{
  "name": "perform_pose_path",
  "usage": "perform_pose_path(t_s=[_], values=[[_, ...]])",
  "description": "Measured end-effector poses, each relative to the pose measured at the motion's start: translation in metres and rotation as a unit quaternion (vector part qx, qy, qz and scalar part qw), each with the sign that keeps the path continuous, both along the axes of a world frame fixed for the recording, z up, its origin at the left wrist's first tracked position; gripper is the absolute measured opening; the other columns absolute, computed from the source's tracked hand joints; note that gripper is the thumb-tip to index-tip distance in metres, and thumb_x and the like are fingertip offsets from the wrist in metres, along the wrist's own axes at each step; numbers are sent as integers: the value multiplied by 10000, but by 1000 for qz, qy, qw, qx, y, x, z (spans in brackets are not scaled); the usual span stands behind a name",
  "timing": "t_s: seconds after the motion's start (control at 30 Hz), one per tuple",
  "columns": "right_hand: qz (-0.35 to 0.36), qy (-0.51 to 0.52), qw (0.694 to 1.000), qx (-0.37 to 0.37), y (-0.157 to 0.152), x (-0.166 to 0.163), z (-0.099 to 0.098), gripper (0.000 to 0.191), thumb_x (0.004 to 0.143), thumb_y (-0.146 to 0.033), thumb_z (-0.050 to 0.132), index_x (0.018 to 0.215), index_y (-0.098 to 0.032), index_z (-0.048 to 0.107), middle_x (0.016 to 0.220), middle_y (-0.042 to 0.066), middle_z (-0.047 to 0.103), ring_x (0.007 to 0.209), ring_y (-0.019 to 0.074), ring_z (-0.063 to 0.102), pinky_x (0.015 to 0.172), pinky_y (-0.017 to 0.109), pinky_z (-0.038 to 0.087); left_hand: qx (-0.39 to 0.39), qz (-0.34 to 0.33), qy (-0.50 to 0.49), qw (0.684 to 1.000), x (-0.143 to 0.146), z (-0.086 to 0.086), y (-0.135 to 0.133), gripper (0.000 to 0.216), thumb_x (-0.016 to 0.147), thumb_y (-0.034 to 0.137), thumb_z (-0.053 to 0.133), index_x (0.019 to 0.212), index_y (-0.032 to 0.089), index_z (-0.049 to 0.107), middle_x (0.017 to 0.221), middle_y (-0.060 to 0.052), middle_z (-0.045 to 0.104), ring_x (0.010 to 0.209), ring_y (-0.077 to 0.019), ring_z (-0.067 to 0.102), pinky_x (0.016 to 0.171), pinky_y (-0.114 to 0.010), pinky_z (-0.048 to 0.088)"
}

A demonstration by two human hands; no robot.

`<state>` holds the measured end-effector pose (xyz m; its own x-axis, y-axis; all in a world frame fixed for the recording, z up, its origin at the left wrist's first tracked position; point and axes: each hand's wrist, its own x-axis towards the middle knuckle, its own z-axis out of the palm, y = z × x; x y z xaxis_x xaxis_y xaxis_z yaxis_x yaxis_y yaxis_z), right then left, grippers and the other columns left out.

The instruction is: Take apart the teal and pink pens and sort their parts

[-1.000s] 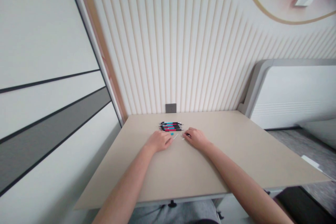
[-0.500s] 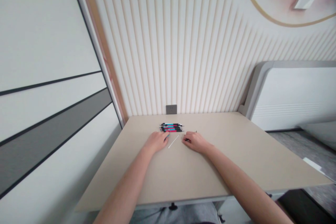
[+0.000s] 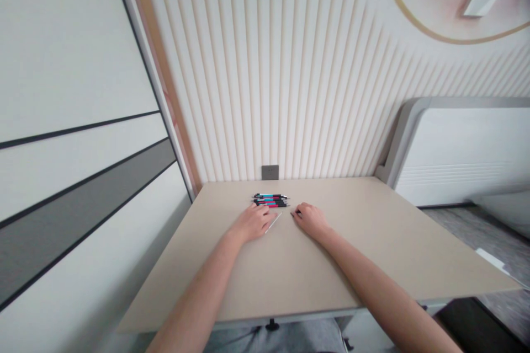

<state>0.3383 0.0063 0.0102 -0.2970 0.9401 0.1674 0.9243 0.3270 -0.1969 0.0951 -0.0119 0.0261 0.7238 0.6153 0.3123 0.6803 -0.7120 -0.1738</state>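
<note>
the left hand rests with fingers loosely curled, just below the row of pens on the table; a white rod lies beside it. the right hand curls at a small dark part; a pinch cannot be confirmed. pens are light, stiff and round: grip mid-barrel, as they may roll.

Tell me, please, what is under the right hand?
A small dark piece shows at the fingertips of the right hand, on the table. The fingers cover the rest, so its shape cannot be seen.
</note>
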Motion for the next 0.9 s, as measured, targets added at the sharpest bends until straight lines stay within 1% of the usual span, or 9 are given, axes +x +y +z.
perform_pose_path(t_s=[0.07, 0.17, 0.3, 0.47, 0.57, 0.67, 0.8, 0.9], values=[[6, 2, 1000, 6, -1, -2, -1, 279, 957, -348, 432, 946, -203, 670, 1002, 69, 675, 904, 181, 625, 734, 251, 399, 3, -27, 16, 999, 4, 0, -1, 234, 921, 210, 484, 1094, 233, 640, 936, -61, 626, 898, -192, 582, 814, -337, 407], [21, 10, 1000, 14, -2, -5, -1, 283, 959, -357, 425, 929, -207, 663, 982, 57, 676, 881, 173, 626, 711, 244, 391, 5, -44, 27, 999, 8, -1, -2, 184, 924, 225, 483, 965, 208, 662, 904, -61, 617, 867, -190, 572, 788, -334, 396], [32, 17, 999, 13, -3, -5, -1, 260, 953, -329, 432, 919, -209, 660, 978, 50, 675, 873, 164, 623, 707, 239, 385, 3, -43, 28, 999, 9, -4, -1, 242, 947, 248, 443, 856, 182, 657, 832, -61, 615, 812, -183, 572, 757, -324, 398], [36, 27, 999, 2, -3, -5, -1, 270, 958, -326, 430, 958, -212, 674, 1001, 59, 676, 910, 171, 624, 748, 240, 398, -5, -36, 22, 999, 9, -8, 2, 302, 962, 267, 411, 817, 176, 661, 779, -64, 623, 783, -184, 591, 748, -315, 429], [36, 31, 999, -5, -4, -5, -1, 300, 970, -356, 415, 1012, -219, 679, 1032, 65, 677, 943, 178, 626, 780, 246, 410, -14, -27, 12, 999, 10, -9, 3, 313, 958, 253, 414, 782, 172, 660, 752, -67, 629, 752, -186, 606, 741, -315, 450], [31, 40, 999, -5, -3, -5, -1, 317, 976, -360, 404, 1111, -225, 657, 1077, 72, 669, 971, 182, 624, 808, 249, 416, -14, -9, 18, 1000, 13, -10, 3, 295, 946, 227, 434, 769, 164, 661, 737, -71, 638, 731, -190, 617, 733, -317, 463], [12, 85, 996, 30, -1, -2, 2, 373, 981, -380, 374, 1237, -217, 590, 1106, 82, 653, 965, 187, 625, 826, 254, 419, -10, 18, 23, 1000, 16, -10, 2, 291, 942, 219, 439, 773, 158, 669, 747, -81, 652, 736, -196, 618, 742, -330, 464], [-15, 128, 990, 63, 2, 7, 6, 439, 985, -393, 328, 1331, -194, 511, 1123, 98, 632, 932, 189, 627, 831, 269, 423, 2, 14, 9, 1000, 17, -6, -1, 275, 949, 246, 439, 819, 161, 666, 810, -90, 651, 822, -207, 602, 778, -344, 452]])
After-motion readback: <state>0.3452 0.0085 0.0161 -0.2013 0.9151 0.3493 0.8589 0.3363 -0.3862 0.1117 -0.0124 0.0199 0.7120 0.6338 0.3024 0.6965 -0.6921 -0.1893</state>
